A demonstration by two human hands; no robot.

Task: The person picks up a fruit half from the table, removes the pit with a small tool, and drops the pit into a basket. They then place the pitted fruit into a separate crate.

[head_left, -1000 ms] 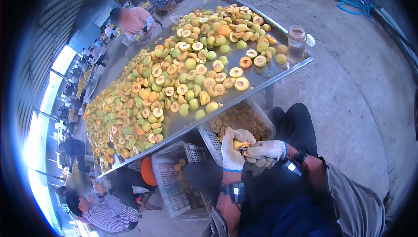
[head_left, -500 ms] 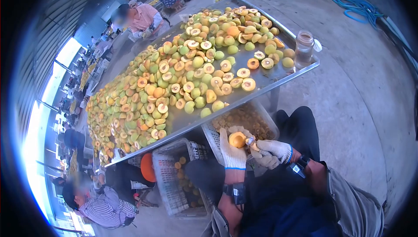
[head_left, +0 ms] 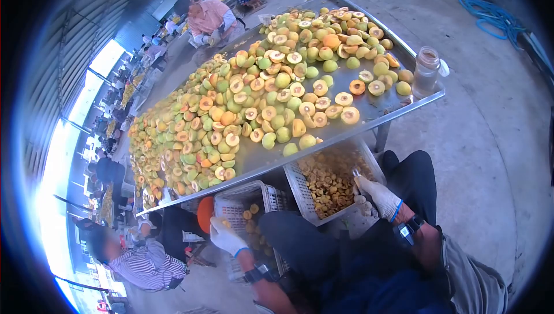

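My left hand (head_left: 226, 238), in a white knit glove, reaches over the left plastic crate (head_left: 221, 201), fingers stretched out. A yellow peach half (head_left: 225, 223) shows beside the fingers, apparently loose. Inside that crate lie several pitted peach halves (head_left: 251, 212). My right hand (head_left: 374, 196), gloved too, is closed around a small metal pitting spoon (head_left: 356, 171), its shiny tip pointing up. It is over the right edge of another crate (head_left: 295, 185), which holds brown pits and scraps (head_left: 329, 187).
A metal table (head_left: 369, 122) carries a large heap of cut peaches (head_left: 248, 106). A clear jar (head_left: 426, 73) stands on its right corner. One person (head_left: 210, 19) works across the table, another (head_left: 147, 263) sits at the left. A blue hose (head_left: 490, 15) lies on the floor.
My left hand has moved left from my right hand to the left crate, and the peach half has left its hold. My right hand has risen slightly with the spoon. The view has shifted.
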